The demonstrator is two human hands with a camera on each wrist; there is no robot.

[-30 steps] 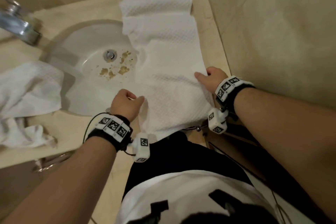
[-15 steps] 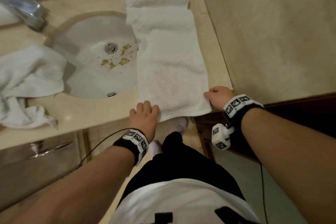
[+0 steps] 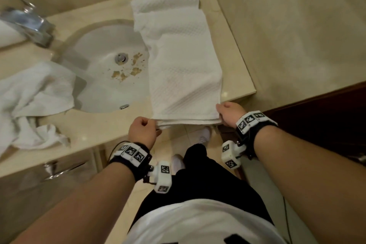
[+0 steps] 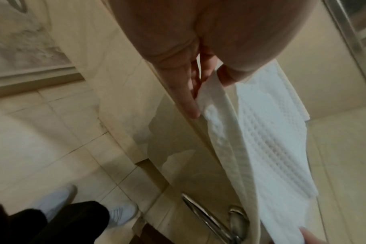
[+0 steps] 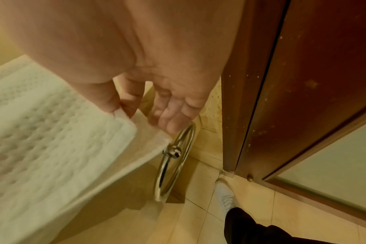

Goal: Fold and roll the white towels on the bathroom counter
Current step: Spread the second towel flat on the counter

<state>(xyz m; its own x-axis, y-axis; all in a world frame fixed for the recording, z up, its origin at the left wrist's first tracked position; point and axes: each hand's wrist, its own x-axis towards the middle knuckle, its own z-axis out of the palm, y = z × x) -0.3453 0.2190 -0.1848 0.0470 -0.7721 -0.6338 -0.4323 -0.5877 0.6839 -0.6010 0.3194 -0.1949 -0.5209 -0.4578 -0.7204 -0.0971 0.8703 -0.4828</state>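
A long white waffle-weave towel point(image 3: 184, 77) lies folded lengthwise on the beige counter point(image 3: 235, 65), between the sink and the right wall. Its near end hangs just past the counter's front edge. My left hand point(image 3: 141, 129) pinches the near left corner of the towel point(image 4: 221, 125) between thumb and fingers. My right hand point(image 3: 227, 112) pinches the near right corner of the towel point(image 5: 59, 125) between thumb and forefinger. At the far end of the counter the cloth lies in folded layers point(image 3: 166, 0).
A white sink point(image 3: 103, 69) with brown debris near its drain sits left of the towel, a chrome faucet point(image 3: 27, 24) behind it. A crumpled white towel point(image 3: 33, 97) lies at the counter's left. A chrome towel ring point(image 5: 173, 161) hangs below the front edge, beside a dark wooden door point(image 5: 303, 82).
Both hands have drawn back from on top of the towel to its near edge. The left went from lying flat at the corner to pinching it, and the near end now overhangs the counter.
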